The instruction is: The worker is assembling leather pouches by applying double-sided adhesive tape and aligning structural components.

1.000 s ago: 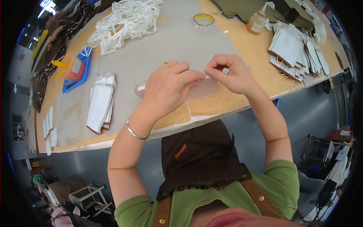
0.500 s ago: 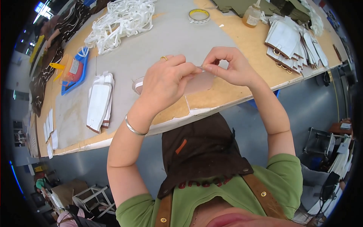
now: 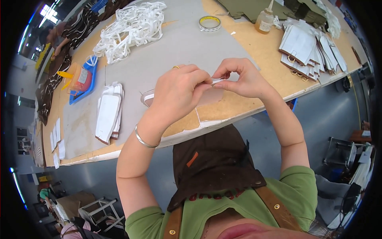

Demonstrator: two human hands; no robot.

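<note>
Left hand: We saw the left hand [image 3: 175, 91] at the centre of the frame, palm down and fingers curled, thumb and forefinger drawn together on one end of a narrow white strip [image 3: 217, 81].
Right hand: The right hand [image 3: 243, 78], right of centre, had its thumb and forefinger bent nearly together, with the strip between them.
Strip: It ran between the two sets of fingertips; we could not tell its full length.
Under the hands: A flat pinkish-brown panel [image 3: 212, 96] lay there, and a curved brown-and-white piece [image 3: 148, 98] showed left of the left wrist.
Left of frame: We had a stack of long white brown-edged pieces [image 3: 108, 115], and higher up a blue plastic tray [image 3: 88, 90] bearing a clear tub of red contents [image 3: 81, 78].
Upper left: A tangled heap of white ribbon [image 3: 133, 30].
Upper centre: A tape roll with a yellow inner ring [image 3: 210, 28].
Upper right: A bottle of amber liquid [image 3: 264, 24], then a pile of white panels with gold-coloured rings [image 3: 296, 44].
Lower centre: We wore a dark brown apron [image 3: 215, 163].
</note>
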